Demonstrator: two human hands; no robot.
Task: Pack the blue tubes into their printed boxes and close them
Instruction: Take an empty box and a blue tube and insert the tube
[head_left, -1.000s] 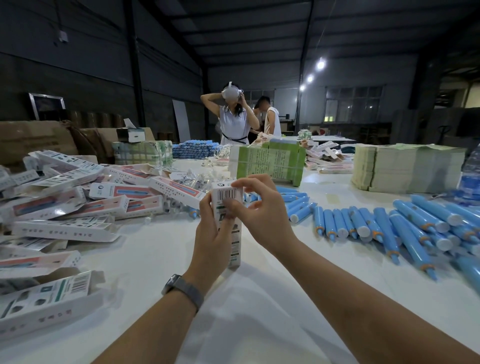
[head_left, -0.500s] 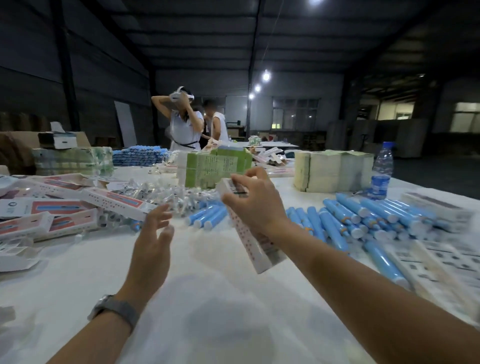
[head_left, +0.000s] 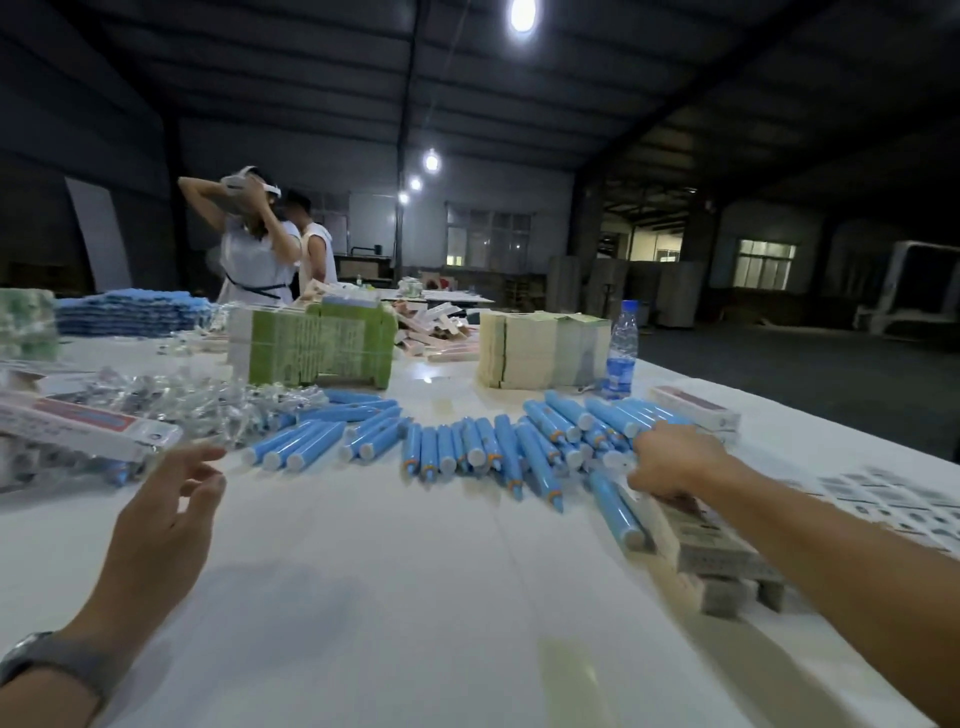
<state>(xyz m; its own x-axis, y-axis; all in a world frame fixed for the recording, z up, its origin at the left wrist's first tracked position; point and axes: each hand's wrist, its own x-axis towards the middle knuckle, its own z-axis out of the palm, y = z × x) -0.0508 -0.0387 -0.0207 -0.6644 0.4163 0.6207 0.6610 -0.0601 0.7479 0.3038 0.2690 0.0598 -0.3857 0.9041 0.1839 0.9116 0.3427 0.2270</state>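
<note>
The box has gone from mid-air in the right hand (head_left: 670, 465) down to the pile of boxes (head_left: 711, 545) at the right.

The right hand rests on that pile's far end, fingers bent down; whether it pinches the box, I cannot tell. The left hand (head_left: 166, 525) hovers spread and empty above the table (head_left: 389, 597). Some boxes look packed, but many blue tubes (head_left: 467, 447) lie loose in a row just left of the right hand, so plenty is left.

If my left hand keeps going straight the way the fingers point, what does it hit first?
Probably the nearest loose blue tubes, ahead and to the right of the open left hand. Only bare white table lies between, though depth is hard to judge.
</note>
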